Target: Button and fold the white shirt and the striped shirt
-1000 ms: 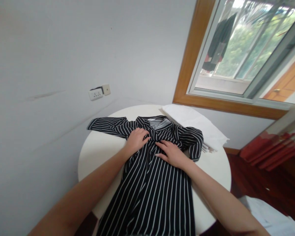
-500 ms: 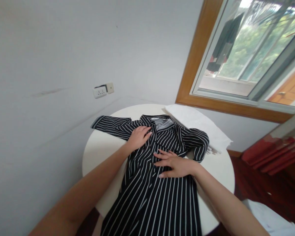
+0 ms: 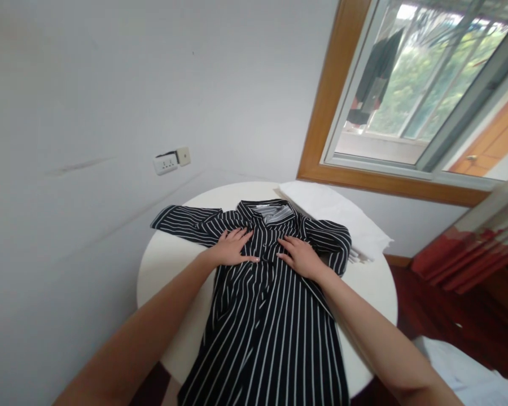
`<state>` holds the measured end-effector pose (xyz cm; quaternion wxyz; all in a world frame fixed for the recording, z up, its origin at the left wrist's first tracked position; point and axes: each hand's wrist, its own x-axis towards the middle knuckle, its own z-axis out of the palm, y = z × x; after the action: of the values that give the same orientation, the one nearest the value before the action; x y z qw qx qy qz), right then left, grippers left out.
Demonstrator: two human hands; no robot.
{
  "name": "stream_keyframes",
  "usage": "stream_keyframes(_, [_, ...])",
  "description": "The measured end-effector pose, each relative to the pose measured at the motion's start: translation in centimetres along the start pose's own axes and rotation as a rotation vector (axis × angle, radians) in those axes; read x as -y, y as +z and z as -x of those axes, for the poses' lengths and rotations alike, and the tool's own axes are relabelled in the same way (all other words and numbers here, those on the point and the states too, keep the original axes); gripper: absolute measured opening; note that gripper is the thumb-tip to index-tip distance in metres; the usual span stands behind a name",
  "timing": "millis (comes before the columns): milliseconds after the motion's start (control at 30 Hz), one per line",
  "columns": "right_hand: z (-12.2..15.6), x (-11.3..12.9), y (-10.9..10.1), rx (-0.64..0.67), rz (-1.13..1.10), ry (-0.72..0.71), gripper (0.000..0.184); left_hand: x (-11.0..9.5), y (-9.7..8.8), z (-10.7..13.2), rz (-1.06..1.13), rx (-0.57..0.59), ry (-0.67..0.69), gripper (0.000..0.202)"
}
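Observation:
A black shirt with white stripes (image 3: pixel 275 316) lies front up across a round white table (image 3: pixel 165 265), its collar at the far side and its lower part toward me. Its left-hand sleeve stretches out over the table; the other sleeve bends back beside the body. My left hand (image 3: pixel 232 247) rests flat on the chest of the shirt, left of the button line, fingers spread. On the opposite side of the buttons my right hand (image 3: pixel 300 256) lies flat on the cloth, fingers extended. Neither hand grips the fabric.
White folded cloth (image 3: pixel 334 214) lies at the table's back right, partly beside the shirt. A wall with a socket (image 3: pixel 166 163) stands behind the table. A wood-framed window (image 3: pixel 389 113) is at the right, with a red and beige curtain (image 3: pixel 449 254) below. White material (image 3: pixel 461 372) sits low at the right.
My right hand has moved up the shirt to chest height, and my left hand has slid slightly toward me. The cloth under them looks flatter around the buttons. The view has shifted slightly.

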<state>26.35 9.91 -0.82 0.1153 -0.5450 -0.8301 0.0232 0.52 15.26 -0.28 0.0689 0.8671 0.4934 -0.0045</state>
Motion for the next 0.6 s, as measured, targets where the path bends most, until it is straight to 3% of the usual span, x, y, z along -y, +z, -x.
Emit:
stream_keyframes(167, [0.7,-0.9,-0.9,0.125,-0.072,-0.073,0.066,0.1,0.1,1.9,-0.034,0.028,0.073,0.117])
stream_keyframes(333, [1.6,-2.4,-3.1,0.285,-0.18,-0.135,0.052,1.6,1.8,5.2,-0.104,-0.225,0.183,0.103])
stream_keyframes(500, [1.7,-1.4,-3.9,0.16,-0.118,-0.075,0.037,2.5,2.3,8.0,-0.169,-0.283,0.206,0.078])
stream_keyframes(600, [1.7,0.8,-3.2,0.034,0.0,0.01,0.046,2.7,2.6,8.8,-0.15,-0.333,0.152,0.079])
